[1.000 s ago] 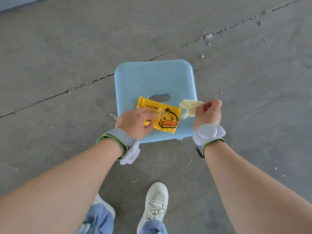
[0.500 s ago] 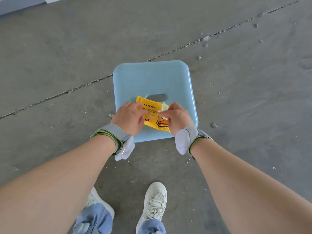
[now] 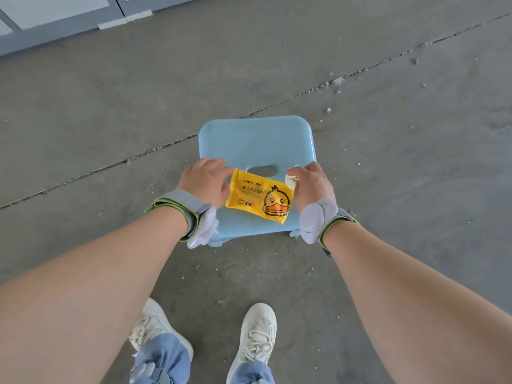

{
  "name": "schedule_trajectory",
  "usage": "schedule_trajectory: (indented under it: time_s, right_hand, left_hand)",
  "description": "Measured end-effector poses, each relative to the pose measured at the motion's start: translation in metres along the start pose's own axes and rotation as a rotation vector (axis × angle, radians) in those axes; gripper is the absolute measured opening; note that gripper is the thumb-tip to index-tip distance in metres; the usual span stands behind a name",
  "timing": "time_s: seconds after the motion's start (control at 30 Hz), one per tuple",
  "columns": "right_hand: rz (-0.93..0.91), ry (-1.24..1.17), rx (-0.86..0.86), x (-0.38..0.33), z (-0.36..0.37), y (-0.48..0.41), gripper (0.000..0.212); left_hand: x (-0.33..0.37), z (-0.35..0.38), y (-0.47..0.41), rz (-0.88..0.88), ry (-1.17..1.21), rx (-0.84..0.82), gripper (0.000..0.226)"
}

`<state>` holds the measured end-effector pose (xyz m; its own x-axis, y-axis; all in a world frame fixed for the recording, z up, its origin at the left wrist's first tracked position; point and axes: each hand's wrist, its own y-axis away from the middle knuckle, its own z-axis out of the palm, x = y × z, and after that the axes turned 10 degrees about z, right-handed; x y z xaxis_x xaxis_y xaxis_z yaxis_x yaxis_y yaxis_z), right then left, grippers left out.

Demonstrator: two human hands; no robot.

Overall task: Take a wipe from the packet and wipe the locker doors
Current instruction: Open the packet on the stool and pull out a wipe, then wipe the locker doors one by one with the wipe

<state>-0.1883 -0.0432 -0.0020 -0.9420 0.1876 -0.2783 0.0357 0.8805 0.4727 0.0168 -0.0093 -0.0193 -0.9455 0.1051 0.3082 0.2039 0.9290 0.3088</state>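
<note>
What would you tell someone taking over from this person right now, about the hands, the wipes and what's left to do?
Left hand: open, fingers loose at the left edge of the yellow wipe packet.
Right hand: fingers curled round a pale wipe, beside the packet's right end.
The packet lies flat on the blue stool.
Done: one wipe is out of the packet.
Left: carry the wipe to the grey lockers at the far top left and wipe their doors.

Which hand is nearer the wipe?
Right. The right hand holds the wipe at the right end of the packet; the left hand touches its left end, across from the wipe.
</note>
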Motion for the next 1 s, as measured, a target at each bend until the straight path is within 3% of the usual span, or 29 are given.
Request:
schedule_trajectory:
  time_s: [0.23, 0.47, 0.67, 1.0]
  right_hand:
    - [0.065, -0.157, 0.055, -0.020, -0.091, 0.023, 0.031]
    - [-0.021, -0.317, 0.148, -0.070, -0.217, 0.064, 0.041]
    - [-0.082, -0.295, 0.183, -0.116, -0.303, 0.090, 0.048]
    - [-0.218, -0.186, 0.282, -0.214, -0.392, 0.131, 0.027]
  left_hand:
    - [0.002, -0.099, 0.011, -0.104, 0.021, 0.059, 0.047]
    - [0.030, -0.254, 0.036, -0.108, -0.002, 0.197, 0.046]
    - [0.053, -0.359, 0.055, -0.099, -0.026, 0.326, 0.045]
    - [0.052, -0.492, 0.111, -0.148, -0.041, 0.510, 0.045]
